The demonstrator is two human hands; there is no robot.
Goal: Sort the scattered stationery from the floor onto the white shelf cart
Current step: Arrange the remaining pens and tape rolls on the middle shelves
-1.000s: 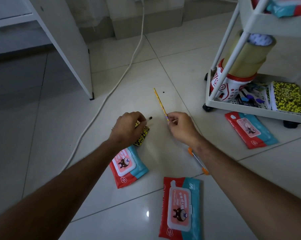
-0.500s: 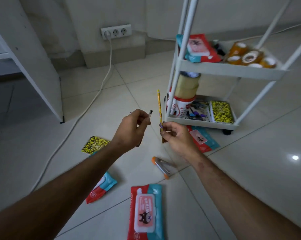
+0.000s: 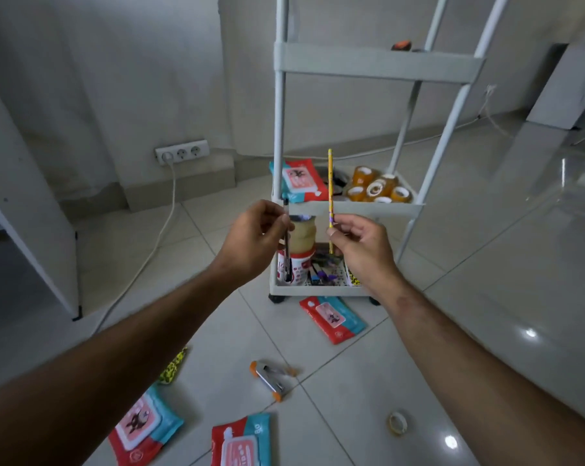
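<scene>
Head view shows a yellow pencil (image 3: pixel 330 183) held upright in the right hand (image 3: pixel 361 250), the fingers pinching it near its lower end, just in front of the white shelf cart (image 3: pixel 378 63). Beside it, the left hand (image 3: pixel 254 243) pinches a dark pen (image 3: pixel 287 250), also upright, its lower end hanging before the cart's bottom tier. Both hands are raised at the level of the cart's middle tier, close together but apart.

On that middle tier lie a red-and-teal wipes pack (image 3: pixel 299 179) and a cluster of amber tape rolls (image 3: pixel 376 188). Under it, on the bottom tier, stands a large tape roll (image 3: pixel 302 235) on a red-and-white cup (image 3: pixel 299 267), with small clips and a yellow patterned item beside them.

On the floor just in front of the cart lies another wipes pack (image 3: pixel 333 317). Farther from the cart lie an orange-and-grey stapler (image 3: pixel 270 380), a small tape ring (image 3: pixel 398 422), two more wipes packs (image 3: pixel 143 428) (image 3: pixel 240 443) and a yellow patterned notebook (image 3: pixel 173 368). Left of the cart, a wall socket strip (image 3: pixel 181 152) has a white cable (image 3: pixel 149 250) running down across the floor.
</scene>
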